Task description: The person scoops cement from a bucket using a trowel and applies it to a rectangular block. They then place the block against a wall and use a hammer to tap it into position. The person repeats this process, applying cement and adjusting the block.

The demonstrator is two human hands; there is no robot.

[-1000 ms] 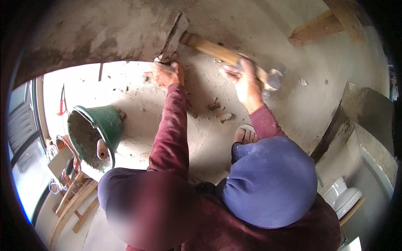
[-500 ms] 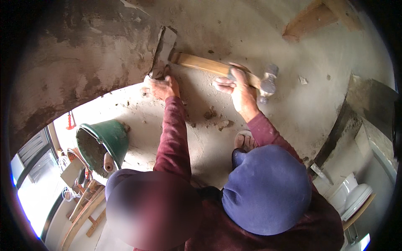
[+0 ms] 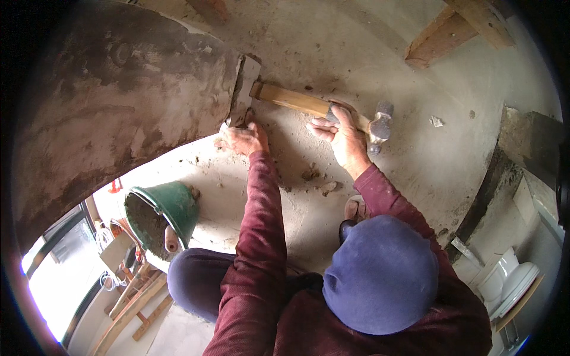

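A narrow light-grey flat strip [image 3: 247, 82], which looks like a cut piece of tile, stands against the end of the plastered wall [image 3: 148, 89]. My left hand [image 3: 245, 140] has its fingers closed around the strip's lower end. To the right, my right hand [image 3: 347, 141] grips a hammer [image 3: 291, 99] close to its metal head, with some fingers stretched along the wooden handle. The handle's butt points left at the strip, beside its face; whether they touch I cannot tell.
A green bucket [image 3: 169, 204] of mortar with a tool handle over its rim stands left of my left arm. Crumbs of mortar [image 3: 310, 172] lie on the floor. Wooden boards [image 3: 442, 37] stand at the far right, a white toilet [image 3: 513, 285] at the lower right.
The view has shifted, so everything sits lower and further right. My right hand and the hammer, blurred before, now look sharper. Both grips stay the same.
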